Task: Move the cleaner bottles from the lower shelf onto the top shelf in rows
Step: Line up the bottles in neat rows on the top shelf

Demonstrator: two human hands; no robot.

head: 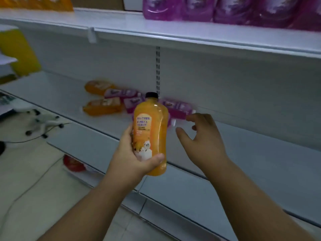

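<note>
Head view shows the left hand (133,153) wrapped around an orange bottle (150,134), held upright in front of the lower shelf (57,94); that grip is firmly closed on its lower half. The right hand (199,136) hovers just beside it, fingers spread wide and empty. The task looks well underway: purple bottles (225,9) stand in a row on the top shelf (156,30), with orange ones (34,3) further left. Several bottles remain, lying on their sides on the lower shelf: two orange (102,105) and a few purple (177,106). Shelving is plain white metal in dim light; pale floor tiles (34,180) and a cable show at the left.
</note>
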